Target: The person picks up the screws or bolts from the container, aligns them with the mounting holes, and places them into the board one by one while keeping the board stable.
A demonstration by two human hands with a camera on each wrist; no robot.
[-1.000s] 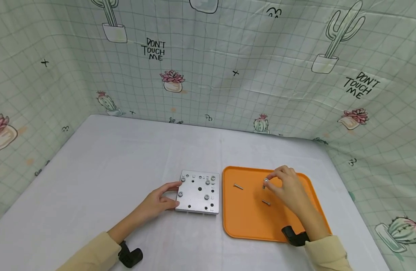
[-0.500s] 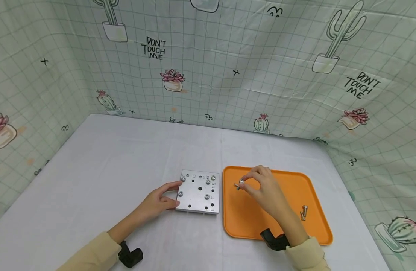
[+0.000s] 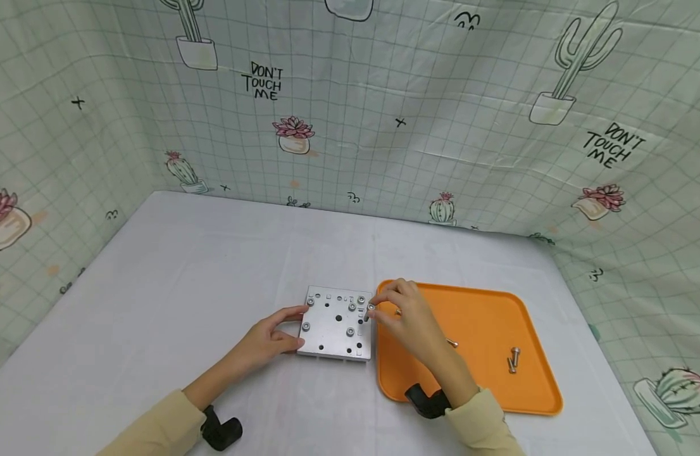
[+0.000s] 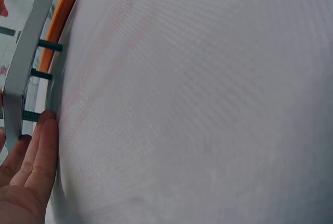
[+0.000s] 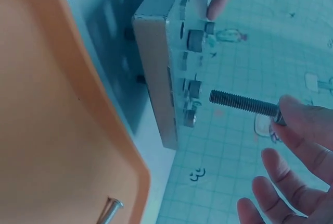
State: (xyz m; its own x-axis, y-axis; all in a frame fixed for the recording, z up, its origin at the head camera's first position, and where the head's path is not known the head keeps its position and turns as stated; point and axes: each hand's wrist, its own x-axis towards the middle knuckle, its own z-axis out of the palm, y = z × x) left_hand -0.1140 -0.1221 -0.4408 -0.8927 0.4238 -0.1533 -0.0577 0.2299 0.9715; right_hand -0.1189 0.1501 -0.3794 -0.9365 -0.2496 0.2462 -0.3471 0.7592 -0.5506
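The right hand (image 3: 408,321) of the person pinches one screw (image 5: 244,103) between its fingertips, the head up and the threaded end down, and holds it above the right side of a metal plate (image 3: 329,335). I can see a gap between the tip of this screw and the plate; the other fingers of that hand are loosely apart. The left hand (image 3: 268,338) has a narrow grip on the left edge of the plate, and one of its fingertips is beside a threaded shaft (image 4: 31,115) which comes out below. The plate is on the worktop (image 3: 213,266), on the near side and about the middle, just to the left of an orange tray (image 3: 475,316). Five screw heads (image 3: 350,332) stand up from its top face, two at the left and three at the right, among several bare holes. In the tray, two loose screws (image 3: 516,356) lie close together at the right; another one (image 3: 452,343) is partly hidden by the right arm, and a small piece of one more (image 3: 398,311) shows by the fingers. On both wrists, below the pale yellow sleeves (image 3: 168,424), there is a black device (image 3: 220,434). Behind the far edge hangs a cloth (image 3: 350,126) with drawn cactuses.
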